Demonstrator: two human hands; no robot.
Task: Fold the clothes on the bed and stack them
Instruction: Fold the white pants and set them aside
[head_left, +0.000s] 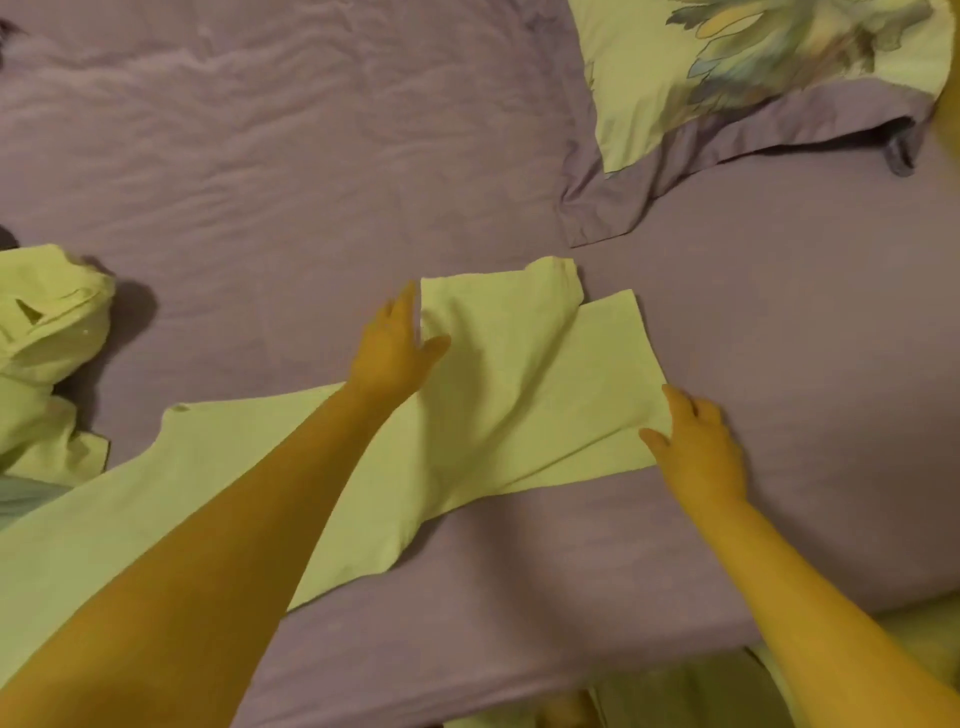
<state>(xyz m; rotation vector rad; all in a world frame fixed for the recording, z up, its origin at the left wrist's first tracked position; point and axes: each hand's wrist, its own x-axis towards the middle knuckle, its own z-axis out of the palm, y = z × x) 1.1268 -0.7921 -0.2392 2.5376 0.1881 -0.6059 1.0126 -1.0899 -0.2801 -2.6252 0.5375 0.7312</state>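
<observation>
1. Left hand (390, 349): yours, flat, fingers straight, pressing on the far left edge of the garment (519, 384); it grasps nothing

2. Right hand (693, 449): yours, fingers straight and spread, resting at the garment's right edge where two layers meet; whether a fingertip is tucked under the hem you cannot tell from here

3. Garment: pale yellow-green, spread on the sheet (779, 338) in front of you, its far end doubled over with one corner poking out past the fold, its near end trailing back under your left forearm towards the bed's edge; not yet a finished fold

4. Pile (47, 332): crumpled cloth of the same colour, well apart to your left, unfolded; no stack shows anywhere

5. Risk, judged: the layers sit skewed, so smoothing now would likely press the crooked edge in; cause, the offset corner

6. Risk, judged: your left forearm lies on the cloth, so pulling from the right could drag the fold open

7. Risk, judged: the loose tail near the edge may slide off and tug the rest along

8. Surface: mauve sheet, rippled at far left, smoother at right; soft, so creases will not hold sharply

9. Room: pillow (753, 78) with a leaf print at far right; dim, yellowish light
</observation>
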